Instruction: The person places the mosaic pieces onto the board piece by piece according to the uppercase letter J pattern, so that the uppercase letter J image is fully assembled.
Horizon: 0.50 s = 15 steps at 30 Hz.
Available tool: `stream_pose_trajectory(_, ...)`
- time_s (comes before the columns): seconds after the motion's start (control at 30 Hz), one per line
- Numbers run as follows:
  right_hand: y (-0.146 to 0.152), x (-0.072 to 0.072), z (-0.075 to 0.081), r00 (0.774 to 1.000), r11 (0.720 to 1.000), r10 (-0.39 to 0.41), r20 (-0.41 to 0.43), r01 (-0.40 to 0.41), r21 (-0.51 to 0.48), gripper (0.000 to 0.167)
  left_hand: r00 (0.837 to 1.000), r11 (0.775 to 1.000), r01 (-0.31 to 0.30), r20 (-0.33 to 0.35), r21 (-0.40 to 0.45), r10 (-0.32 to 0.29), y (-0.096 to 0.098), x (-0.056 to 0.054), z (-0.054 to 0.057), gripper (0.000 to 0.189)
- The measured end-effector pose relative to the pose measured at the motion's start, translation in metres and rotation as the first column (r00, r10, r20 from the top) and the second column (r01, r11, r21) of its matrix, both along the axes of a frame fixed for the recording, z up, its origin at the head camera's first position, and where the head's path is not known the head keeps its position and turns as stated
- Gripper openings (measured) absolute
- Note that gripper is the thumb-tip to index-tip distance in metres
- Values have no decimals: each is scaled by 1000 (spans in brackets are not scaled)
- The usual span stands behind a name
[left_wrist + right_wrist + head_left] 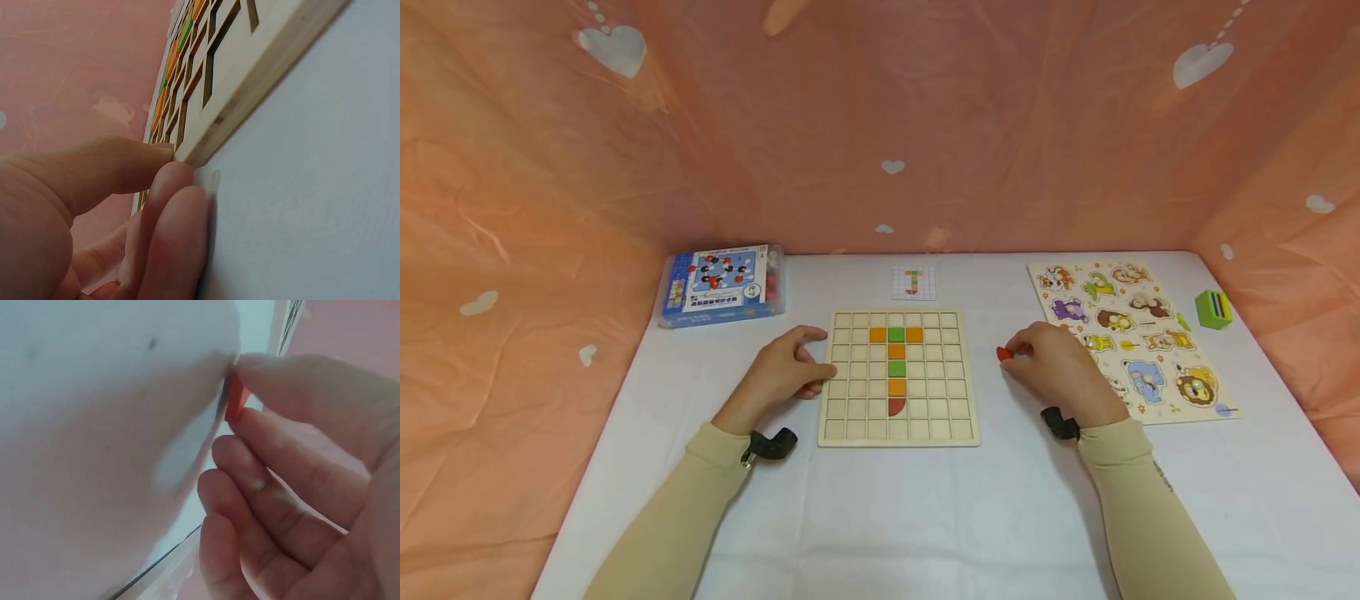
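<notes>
A square wooden grid board (pixel 848 431) lies mid-table with orange and green square tiles and one red quarter-round tile (pixel 897 407) in its cells. At the board's left edge my left hand (pixel 786 364) grips it, the thumb (pixel 125 164) on the rim and other fingers bent close beside it. To the right of the board, my right hand (pixel 1056 367) pinches a red tile (pixel 235 399) between thumb and forefinger, low over the table. The tile's shape is partly covered by the fingertips. The other right fingers are loosely bent.
A small pattern card (pixel 928 291) lies behind the board. Back left sits a clear-lidded box with a molecule picture (pixel 722 286). An animal puzzle board (pixel 1161 337) lies beyond my right hand, with a green block (pixel 1213 310) beside it. A pink curtain (pixel 880 117) borders the table.
</notes>
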State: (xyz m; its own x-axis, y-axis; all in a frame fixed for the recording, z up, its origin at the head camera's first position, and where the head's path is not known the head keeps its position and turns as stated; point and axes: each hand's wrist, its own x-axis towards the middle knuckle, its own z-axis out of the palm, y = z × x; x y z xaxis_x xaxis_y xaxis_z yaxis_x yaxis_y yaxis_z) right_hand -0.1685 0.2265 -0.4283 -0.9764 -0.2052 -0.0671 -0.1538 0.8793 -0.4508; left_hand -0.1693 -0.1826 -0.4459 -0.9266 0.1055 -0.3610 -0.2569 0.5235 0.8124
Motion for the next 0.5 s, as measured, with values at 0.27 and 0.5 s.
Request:
stream_pose_trajectory(0.27,-26,5,3,999,999,40,-36,-41,-20,21,1000,1000,-3,9,7,3,1,-1,1,68)
stream_pose_trajectory(0.5,-66,11,6,989,990,139,-54,-139,-6,17,1000,1000,-1,7,7,0,1,0,1,69)
